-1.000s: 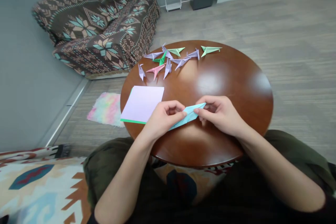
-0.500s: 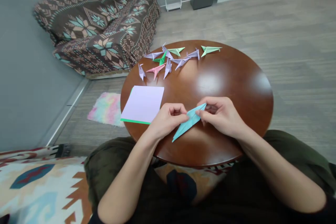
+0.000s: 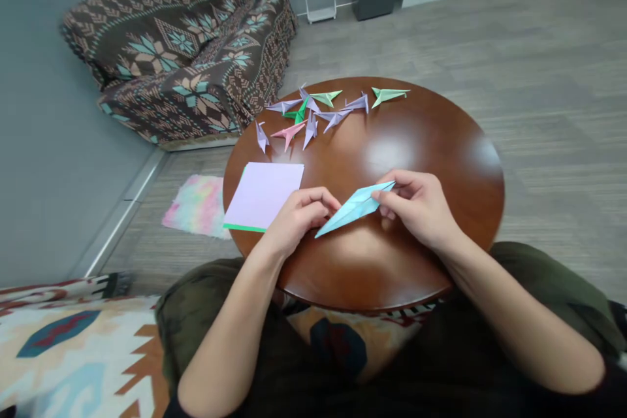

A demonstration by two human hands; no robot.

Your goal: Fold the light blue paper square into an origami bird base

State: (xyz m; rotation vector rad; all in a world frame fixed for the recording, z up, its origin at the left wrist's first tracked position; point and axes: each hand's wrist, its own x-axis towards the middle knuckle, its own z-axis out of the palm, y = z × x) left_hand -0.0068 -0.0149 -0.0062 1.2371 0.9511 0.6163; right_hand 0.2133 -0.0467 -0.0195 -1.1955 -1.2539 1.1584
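A light blue folded origami paper [image 3: 353, 206], long and pointed at both ends, is held up at a slant over the table. My right hand [image 3: 416, 202] is closed on its upper right end, thumb on top and fingers beneath. My left hand [image 3: 306, 212] lies beside the lower left part, its thumb and index finger apart and loosely curved. Those fingertips sit at or just behind the paper's edge; whether they touch it, I cannot tell. Left of that hand is a stack of square paper [image 3: 267, 192], lilac on top with a green edge showing below.
Several folded paper cranes, among them a pink one [image 3: 289, 134], a green one [image 3: 297, 113] and a pale green one [image 3: 386, 96], stand along the far side of the round brown table [image 3: 441, 144]. A cloth-covered sofa [image 3: 196, 72] and a fluffy rug [image 3: 196, 206] are off to the left.
My left thumb has come off the blue paper, and that hand has shifted slightly left. The right hand has moved the paper a little up and right, tilting its face.
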